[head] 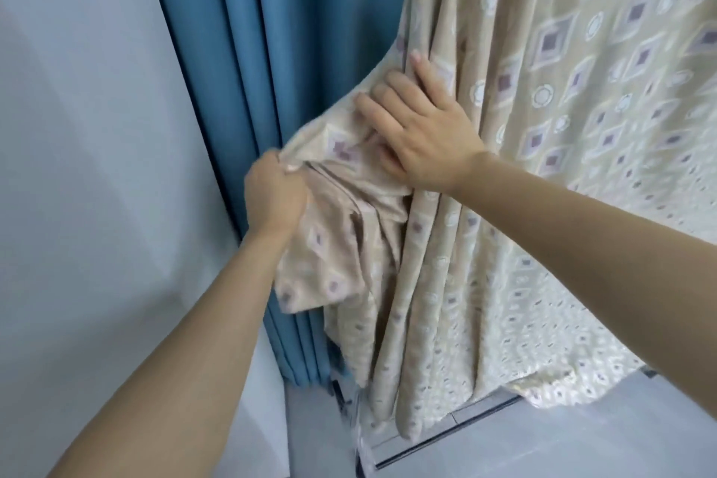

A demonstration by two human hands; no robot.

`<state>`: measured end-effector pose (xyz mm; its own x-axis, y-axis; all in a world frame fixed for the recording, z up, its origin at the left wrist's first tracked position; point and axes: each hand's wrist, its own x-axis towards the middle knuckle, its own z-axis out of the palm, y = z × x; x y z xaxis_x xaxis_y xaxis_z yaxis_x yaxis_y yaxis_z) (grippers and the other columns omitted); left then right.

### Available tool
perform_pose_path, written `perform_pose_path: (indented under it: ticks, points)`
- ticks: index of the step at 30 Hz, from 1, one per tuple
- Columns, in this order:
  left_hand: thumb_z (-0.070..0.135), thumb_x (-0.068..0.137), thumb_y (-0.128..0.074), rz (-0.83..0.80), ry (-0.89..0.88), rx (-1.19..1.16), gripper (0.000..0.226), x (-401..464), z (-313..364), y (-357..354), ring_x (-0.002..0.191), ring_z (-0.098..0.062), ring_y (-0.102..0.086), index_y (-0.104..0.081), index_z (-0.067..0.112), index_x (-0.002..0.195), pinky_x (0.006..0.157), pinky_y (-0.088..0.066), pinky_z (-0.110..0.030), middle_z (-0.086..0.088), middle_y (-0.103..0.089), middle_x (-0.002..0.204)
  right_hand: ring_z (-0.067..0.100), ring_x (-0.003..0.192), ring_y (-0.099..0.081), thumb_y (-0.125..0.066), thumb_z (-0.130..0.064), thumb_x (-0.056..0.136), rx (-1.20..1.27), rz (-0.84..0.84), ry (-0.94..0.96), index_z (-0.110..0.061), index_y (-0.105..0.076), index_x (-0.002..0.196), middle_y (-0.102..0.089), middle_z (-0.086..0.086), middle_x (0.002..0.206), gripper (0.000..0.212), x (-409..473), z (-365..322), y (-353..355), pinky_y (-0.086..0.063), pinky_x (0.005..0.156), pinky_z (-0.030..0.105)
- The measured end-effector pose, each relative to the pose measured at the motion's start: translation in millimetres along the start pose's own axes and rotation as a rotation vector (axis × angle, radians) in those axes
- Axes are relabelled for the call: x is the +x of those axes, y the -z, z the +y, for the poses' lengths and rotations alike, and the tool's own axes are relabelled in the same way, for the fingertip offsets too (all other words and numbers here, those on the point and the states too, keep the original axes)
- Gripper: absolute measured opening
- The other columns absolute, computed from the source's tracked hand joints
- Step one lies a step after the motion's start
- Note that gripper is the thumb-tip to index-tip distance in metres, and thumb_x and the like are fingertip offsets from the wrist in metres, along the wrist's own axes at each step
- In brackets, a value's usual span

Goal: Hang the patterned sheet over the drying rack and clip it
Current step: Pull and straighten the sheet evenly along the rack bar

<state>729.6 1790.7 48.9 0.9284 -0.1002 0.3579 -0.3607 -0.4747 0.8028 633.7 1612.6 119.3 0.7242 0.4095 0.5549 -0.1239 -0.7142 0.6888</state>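
Already the sheet point(543, 128) hangs draped in folds beside the curtain point(248, 50). Head view: the left hand point(275, 194) grips a bunched edge, and the right hand point(419, 136) presses flat, fingers spread, on the folds. Best pull that edge outward evenly while the right steadies, smoothing before clipping.

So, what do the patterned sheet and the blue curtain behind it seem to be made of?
Patterned sheet: probably a thin woven cotton or blend, matte beige with a printed diamond and circle pattern; it bunches softly where the left hand grips it.
Blue curtain: seemingly heavier fabric with a slight sheen, hanging in deep, even folds.
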Motion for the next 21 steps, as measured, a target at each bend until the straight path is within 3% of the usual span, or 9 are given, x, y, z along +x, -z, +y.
perform_pose_path:
  ticks: [2,4,8,10,12,14,17,19,21]
  points:
    - [-0.001,0.085,-0.041,0.235,-0.153,-0.244,0.015,4,25,10,0.07,-0.014,-0.045,-0.048,0.011,0.08,0.056,-0.034,-0.017,0.011,-0.049,0.07,0.035,0.13,-0.046,-0.044,-0.029,0.086,-0.009,0.017,-0.051,-0.002,-0.047,0.138,-0.054,0.018,0.134,0.059,5,2,2,-0.017,0.117,0.055]
    - [0.006,0.086,-0.042,0.187,-0.239,-0.272,0.01,8,37,14,0.069,-0.014,-0.046,-0.048,0.01,0.08,0.059,-0.038,-0.018,0.012,-0.05,0.07,0.036,0.137,-0.037,-0.041,-0.032,0.088,-0.002,0.012,-0.125,-0.004,-0.039,0.144,-0.042,0.02,0.147,0.063,11,7,6,-0.012,0.118,0.054]
    - [0.037,0.093,-0.049,-0.475,-0.184,0.222,0.026,3,27,22,0.08,-0.019,-0.062,-0.065,0.019,0.087,0.07,-0.05,-0.034,0.003,-0.066,0.083,0.039,0.145,-0.016,-0.039,-0.042,0.087,-0.017,-0.165,-0.172,-0.011,-0.014,0.154,-0.016,0.023,0.158,0.078,22,11,10,0.001,0.118,0.052]
    - [0.029,0.089,-0.055,-0.714,-0.093,0.218,0.017,-1,21,26,0.085,-0.021,-0.066,-0.067,0.019,0.083,0.075,-0.052,-0.034,-0.001,-0.068,0.087,0.036,0.146,-0.014,-0.044,-0.05,0.082,-0.06,-0.308,-0.063,-0.014,-0.012,0.154,-0.026,0.017,0.156,0.087,26,9,12,0.006,0.117,0.052]
    - [0.02,0.086,-0.054,-0.627,-0.068,0.241,0.01,-1,19,31,0.082,-0.025,-0.065,-0.06,0.015,0.079,0.064,-0.049,-0.034,-0.004,-0.065,0.084,0.032,0.146,-0.018,-0.053,-0.049,0.08,0.028,-0.382,0.055,-0.012,-0.034,0.146,-0.043,0.011,0.146,0.079,32,3,16,0.008,0.116,0.053]
    - [0.011,0.084,-0.047,-0.229,-0.142,0.232,0.003,0,24,38,0.077,-0.029,-0.056,-0.048,0.013,0.083,0.055,-0.037,-0.035,-0.003,-0.058,0.082,0.031,0.135,-0.038,-0.056,-0.041,0.082,0.126,-0.39,0.088,-0.011,-0.061,0.119,-0.059,0.011,0.126,0.048,43,-3,22,-0.001,0.118,0.052]
    - [0.002,0.078,-0.036,0.267,-0.334,-0.016,0.018,4,47,62,0.074,-0.029,-0.047,-0.038,0.014,0.091,0.059,-0.033,-0.037,-0.005,-0.052,0.082,0.036,0.101,-0.058,-0.049,-0.021,0.087,0.271,-0.339,-0.131,-0.016,-0.057,0.092,-0.067,0.016,0.099,0.011,66,6,44,-0.03,0.101,0.039]
    - [0.007,0.084,-0.039,0.212,-0.351,0.094,0.013,14,58,73,0.073,-0.029,-0.047,-0.038,0.013,0.095,0.06,-0.036,-0.037,-0.004,-0.053,0.084,0.038,0.092,-0.057,-0.046,-0.013,0.085,0.312,-0.234,-0.287,-0.017,-0.048,0.087,-0.065,0.02,0.096,0.005,83,20,58,-0.033,0.086,0.038]
    - [0.019,0.088,-0.049,-0.099,-0.221,0.465,0.014,27,54,75,0.078,-0.032,-0.053,-0.046,0.01,0.099,0.065,-0.044,-0.038,-0.007,-0.058,0.092,0.037,0.086,-0.056,-0.047,-0.006,0.083,0.261,-0.203,-0.369,-0.017,-0.045,0.088,-0.064,0.019,0.094,0.012,96,31,58,-0.032,0.082,0.038]
